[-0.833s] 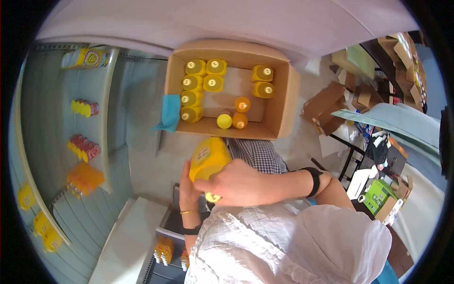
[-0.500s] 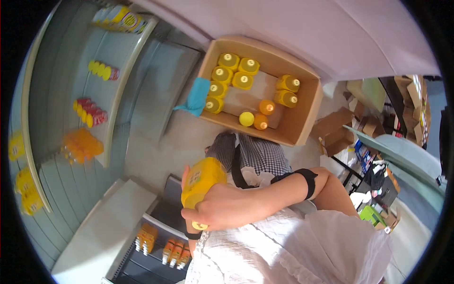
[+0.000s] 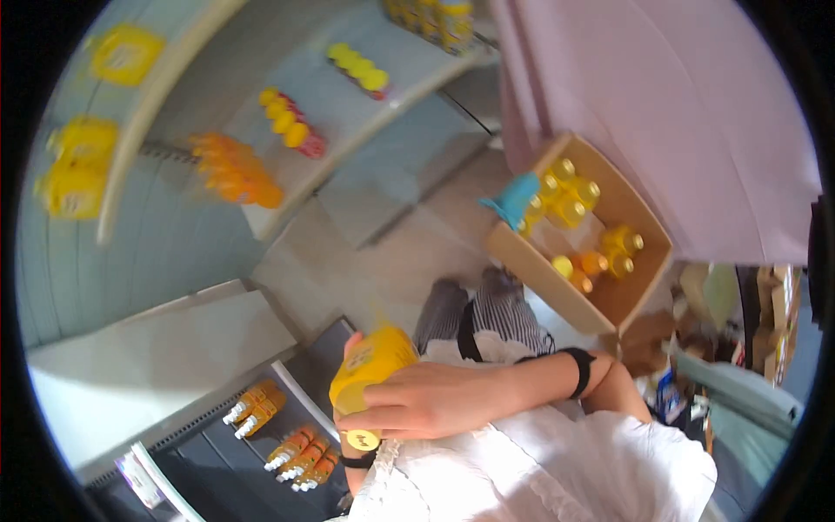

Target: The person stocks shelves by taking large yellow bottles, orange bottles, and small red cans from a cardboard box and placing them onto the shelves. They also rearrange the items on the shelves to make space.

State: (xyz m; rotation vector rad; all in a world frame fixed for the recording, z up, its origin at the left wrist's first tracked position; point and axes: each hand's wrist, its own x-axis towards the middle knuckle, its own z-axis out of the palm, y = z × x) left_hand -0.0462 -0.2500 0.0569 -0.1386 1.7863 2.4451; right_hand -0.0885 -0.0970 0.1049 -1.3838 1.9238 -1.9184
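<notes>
A yellow bottle (image 3: 383,350) with a pale yellow cap is held in front of my body, its cap end toward the bottom of the view. My right hand (image 3: 430,398) wraps over the bottle near its neck, fingers closed on it. Of my left hand (image 3: 352,342), only a fingertip shows at the bottle's far side; the rest lies hidden behind the bottle, and a wrist with a black band appears below the cap. The hands seem to grip the bottle together.
A cardboard box (image 3: 557,291) with yellow and orange bottles stands on the floor, a teal cloth (image 3: 515,198) over its edge. Shelves on the left carry orange bottles (image 3: 235,171) and yellow-capped containers (image 3: 283,117). Below, a dark shelf (image 3: 209,461) holds several orange bottles.
The view has turned toward the shelves, so the box appears farther right and lower. Both hands still hold the yellow bottle, and my right hand's fingers lie flatter over it.
</notes>
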